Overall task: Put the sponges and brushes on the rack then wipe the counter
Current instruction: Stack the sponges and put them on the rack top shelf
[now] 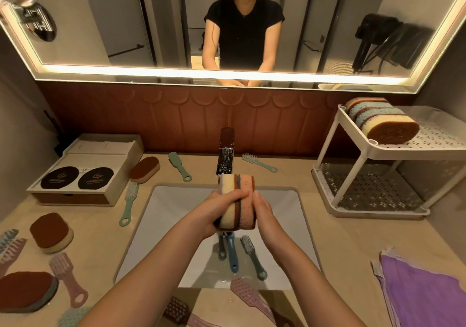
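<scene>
Upright sponge stack (pixel 237 201) (yellow, brown, pink)

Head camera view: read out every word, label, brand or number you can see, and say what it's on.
Left black disc on the box: pale logo with a line of print, too blurred to read.
Right black disc: same logo and print, unreadable.
No other text shows.

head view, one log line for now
held: stack of yellow, brown and pink sponges | by: left hand, right hand | over: white sink | white rack top: sponge row
</scene>
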`<action>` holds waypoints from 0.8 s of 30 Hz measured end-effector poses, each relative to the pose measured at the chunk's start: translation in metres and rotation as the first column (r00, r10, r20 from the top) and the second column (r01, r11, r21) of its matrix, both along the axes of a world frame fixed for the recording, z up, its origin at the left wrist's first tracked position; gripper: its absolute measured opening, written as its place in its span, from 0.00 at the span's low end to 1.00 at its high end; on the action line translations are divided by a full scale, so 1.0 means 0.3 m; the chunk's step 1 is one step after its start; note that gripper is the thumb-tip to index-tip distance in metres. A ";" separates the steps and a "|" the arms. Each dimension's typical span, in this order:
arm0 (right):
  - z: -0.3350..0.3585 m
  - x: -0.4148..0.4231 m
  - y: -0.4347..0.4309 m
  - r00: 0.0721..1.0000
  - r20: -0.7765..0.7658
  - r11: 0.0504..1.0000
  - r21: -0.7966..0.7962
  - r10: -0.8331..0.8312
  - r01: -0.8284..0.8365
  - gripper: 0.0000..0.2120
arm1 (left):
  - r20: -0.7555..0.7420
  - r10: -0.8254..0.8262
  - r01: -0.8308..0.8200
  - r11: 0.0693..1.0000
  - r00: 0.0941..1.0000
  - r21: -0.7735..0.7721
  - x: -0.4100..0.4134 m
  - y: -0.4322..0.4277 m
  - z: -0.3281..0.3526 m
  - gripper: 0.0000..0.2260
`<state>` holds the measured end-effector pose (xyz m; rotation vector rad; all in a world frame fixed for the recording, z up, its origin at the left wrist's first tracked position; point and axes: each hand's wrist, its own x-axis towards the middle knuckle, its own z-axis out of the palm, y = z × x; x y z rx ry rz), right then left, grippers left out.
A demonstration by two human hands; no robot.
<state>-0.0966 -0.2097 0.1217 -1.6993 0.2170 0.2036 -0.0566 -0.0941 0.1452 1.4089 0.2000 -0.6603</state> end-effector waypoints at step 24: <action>0.047 0.087 -0.002 0.983 0.112 0.977 -0.177 0.143 -0.122 0.13 | 0.152 -0.638 0.508 0.715 0.755 0.479 0.111 0.124 0.023 0.41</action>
